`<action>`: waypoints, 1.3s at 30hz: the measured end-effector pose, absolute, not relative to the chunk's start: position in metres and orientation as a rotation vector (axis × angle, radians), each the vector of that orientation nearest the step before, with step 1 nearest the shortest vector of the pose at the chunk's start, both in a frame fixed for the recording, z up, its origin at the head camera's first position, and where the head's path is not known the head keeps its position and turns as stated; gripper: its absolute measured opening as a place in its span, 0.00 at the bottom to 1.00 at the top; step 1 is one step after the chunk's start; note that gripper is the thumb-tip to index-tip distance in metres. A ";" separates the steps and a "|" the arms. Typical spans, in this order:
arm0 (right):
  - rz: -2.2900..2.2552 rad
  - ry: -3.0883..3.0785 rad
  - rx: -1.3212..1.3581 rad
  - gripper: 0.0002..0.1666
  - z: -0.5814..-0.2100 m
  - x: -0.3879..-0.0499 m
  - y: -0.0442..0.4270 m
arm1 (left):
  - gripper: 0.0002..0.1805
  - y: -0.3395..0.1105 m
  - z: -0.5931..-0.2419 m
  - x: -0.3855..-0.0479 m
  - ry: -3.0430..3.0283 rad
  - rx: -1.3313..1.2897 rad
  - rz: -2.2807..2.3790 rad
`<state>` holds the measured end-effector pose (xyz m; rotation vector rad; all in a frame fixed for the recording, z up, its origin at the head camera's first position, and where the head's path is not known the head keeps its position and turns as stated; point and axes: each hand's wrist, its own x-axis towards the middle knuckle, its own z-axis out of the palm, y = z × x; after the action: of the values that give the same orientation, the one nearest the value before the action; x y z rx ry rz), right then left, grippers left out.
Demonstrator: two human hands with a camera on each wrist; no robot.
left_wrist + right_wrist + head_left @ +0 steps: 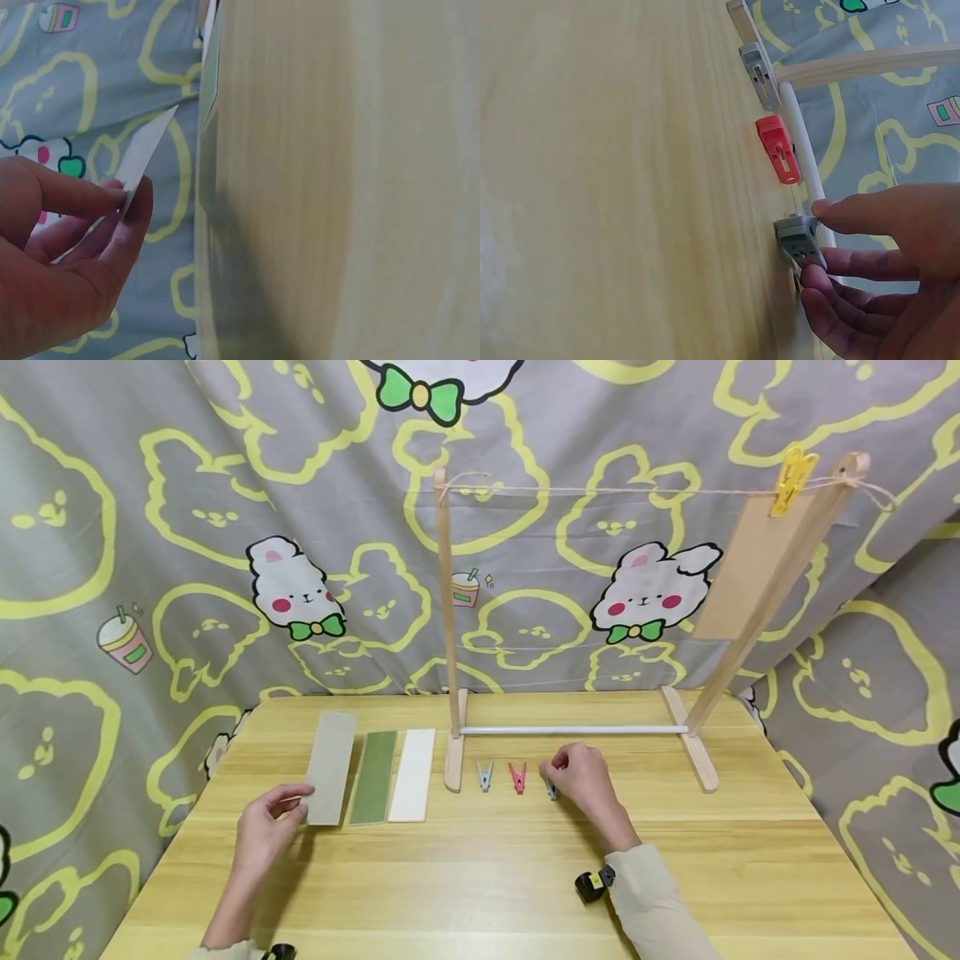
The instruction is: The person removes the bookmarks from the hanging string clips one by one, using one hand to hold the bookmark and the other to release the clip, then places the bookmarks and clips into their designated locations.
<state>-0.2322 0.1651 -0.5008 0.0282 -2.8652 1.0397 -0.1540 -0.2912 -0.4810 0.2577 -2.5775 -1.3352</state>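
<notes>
My left hand (264, 828) pinches the lower left edge of a grey card (331, 768), which is lifted off the table; the left wrist view shows thumb and fingers of the hand (75, 247) on the card (142, 154). A green card (373, 778) and a white card (412, 775) lie to its right. My right hand (588, 781) pinches a grey clothespin (551, 788); in the right wrist view the hand (885, 262) has thumb and fingertips around the clothespin (799, 238). A red clothespin (517, 778) and another grey one (485, 777) lie to its left.
Behind the clothespins stands a wooden frame (447, 610) with a white bottom bar (573, 729) and a string (637, 490) across the top. A yellow clip (792, 483) holds a tan card (753, 568) at the string's right end. A patterned curtain (375, 652) hangs behind the table (480, 877).
</notes>
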 end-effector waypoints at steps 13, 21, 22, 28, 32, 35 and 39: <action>1.054 -2.886 0.017 0.13 -0.501 -0.232 0.166 | 0.14 -0.301 -0.481 -0.154 -2.746 0.249 -1.311; 1.071 -2.903 -0.004 0.10 -0.493 -0.231 0.170 | 0.15 -0.304 -0.482 -0.156 -2.804 0.227 -1.307; 1.073 -2.907 -0.008 0.10 -0.492 -0.231 0.171 | 0.15 -0.304 -0.482 -0.157 -2.811 0.216 -1.304; 1.104 -2.910 -0.021 0.10 -0.487 -0.231 0.179 | 0.19 -0.304 -0.481 -0.158 -2.889 0.195 -1.295; 1.126 -2.897 -0.018 0.10 -0.485 -0.231 0.184 | 0.21 -0.303 -0.480 -0.158 -2.933 0.151 -1.272; 1.125 -2.892 -0.010 0.10 -0.484 -0.231 0.188 | 0.23 -0.303 -0.478 -0.158 -2.952 0.096 -1.267; 1.118 -2.888 0.003 0.10 -0.482 -0.232 0.190 | 0.25 -0.305 -0.475 -0.158 -2.973 0.041 -1.296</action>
<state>-0.2320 0.1901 -0.4823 0.0026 -2.8877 1.1183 -0.1579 -0.3045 -0.4753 0.0412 -2.9730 -1.2965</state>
